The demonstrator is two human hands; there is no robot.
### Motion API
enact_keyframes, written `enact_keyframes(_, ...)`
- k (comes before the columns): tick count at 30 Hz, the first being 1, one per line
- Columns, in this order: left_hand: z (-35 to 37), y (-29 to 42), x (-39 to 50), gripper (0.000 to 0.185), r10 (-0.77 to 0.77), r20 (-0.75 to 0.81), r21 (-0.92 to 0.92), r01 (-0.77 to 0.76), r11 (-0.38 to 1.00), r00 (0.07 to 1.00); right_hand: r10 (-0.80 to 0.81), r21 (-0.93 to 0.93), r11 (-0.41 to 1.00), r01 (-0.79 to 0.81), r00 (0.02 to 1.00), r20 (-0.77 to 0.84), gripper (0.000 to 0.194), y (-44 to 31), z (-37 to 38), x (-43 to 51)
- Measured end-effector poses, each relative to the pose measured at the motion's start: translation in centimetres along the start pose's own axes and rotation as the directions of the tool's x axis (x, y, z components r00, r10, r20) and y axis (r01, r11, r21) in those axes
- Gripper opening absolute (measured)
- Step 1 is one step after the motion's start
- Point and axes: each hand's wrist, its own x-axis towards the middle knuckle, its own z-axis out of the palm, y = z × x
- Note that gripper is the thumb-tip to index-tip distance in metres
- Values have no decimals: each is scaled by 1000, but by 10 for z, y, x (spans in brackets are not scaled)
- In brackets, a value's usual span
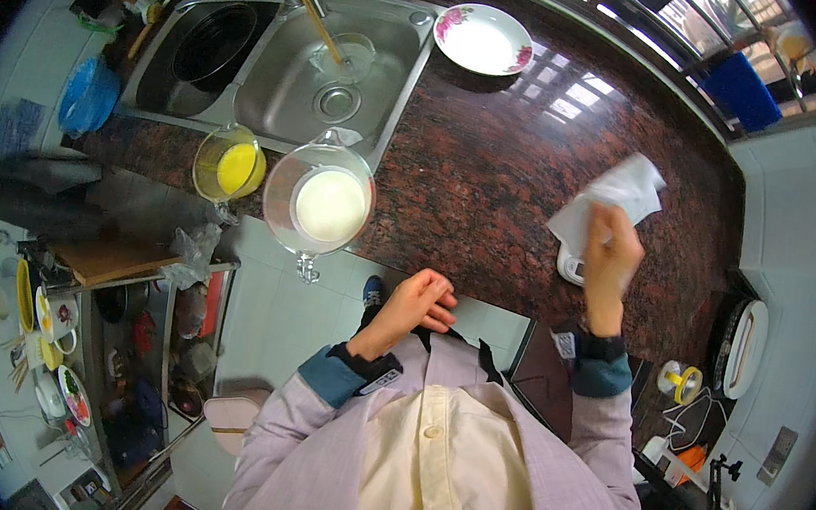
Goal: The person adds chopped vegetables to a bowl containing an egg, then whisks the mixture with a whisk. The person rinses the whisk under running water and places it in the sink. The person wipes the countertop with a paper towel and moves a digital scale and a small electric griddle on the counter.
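My right hand (pixel 613 252), blurred, grips a thin white cloth or sheet (pixel 631 186) over the right part of the counter. Partly beneath it is a white kitchen scale (pixel 570 266), its front end showing. My left hand (pixel 413 308) hangs before my body by the counter's front edge, fingers loosely bent, holding nothing. Left of it stands a large clear measuring jug (pixel 280 199) with pale, milk-like liquid (pixel 330 206). A smaller clear jug (pixel 206 156) beside it holds yellow liquid (pixel 238 169). Both jugs are near the counter's front edge.
A white bowl with pink flowers (pixel 484 38) sits on the dark stone counter (pixel 464 163) right of the steel double sink (pixel 267 103). Chopsticks (pixel 322 30) rest in a clear bowl (pixel 358 60) in the sink. A dark pan (pixel 214 44) fills the left basin.
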Motion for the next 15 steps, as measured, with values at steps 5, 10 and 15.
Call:
enact_keyframes(5, -45, -19, -40, 28, -120, -118, 16, 123, 992, 986, -222, 127, 973, 195, 943, 250, 9, -20, 135, -2)
enact_keyframes(10, -79, -42, -67, 29, -116, -252, -74, 101, 992, 961, -388, 121, 921, 369, 889, 244, 16, -32, 208, -15)
enact_keyframes(15, -88, -46, -71, 31, -117, -247, -84, 99, 992, 962, -432, 176, 902, 395, 849, 305, 25, -49, 202, -42)
